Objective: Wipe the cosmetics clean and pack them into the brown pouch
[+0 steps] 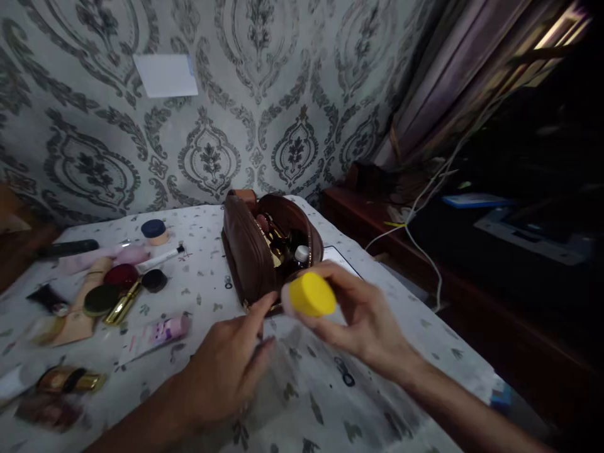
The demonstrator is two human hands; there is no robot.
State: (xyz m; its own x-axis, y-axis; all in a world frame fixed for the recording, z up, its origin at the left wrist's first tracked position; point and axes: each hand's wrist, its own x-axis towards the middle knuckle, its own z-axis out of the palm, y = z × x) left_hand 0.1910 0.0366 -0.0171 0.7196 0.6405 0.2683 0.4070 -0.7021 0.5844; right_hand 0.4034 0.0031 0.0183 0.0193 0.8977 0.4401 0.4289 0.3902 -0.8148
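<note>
My right hand [363, 318] grips a small container with a bright yellow lid [312, 294], tilted with the lid facing me. Its paler body is blurred. To the left, my left hand [231, 362] has its index finger stretched toward the front of a brown toiletry bag [248, 251], with nothing in the fingers; I cannot tell whether the fingertip touches the bag. The bag stands unzipped, and inside it show a bottle with a white cap [302, 253] and several gold-coloured items [277, 242].
Left on the patterned white cloth lie several cosmetics, among them a pink-capped tube [160, 333], a dark-blue-lidded jar [155, 231], a black-lidded jar [154, 280] and a gold tube [123, 303]. A phone [340, 260] lies behind my right hand. White cables [415, 217] hang at the right.
</note>
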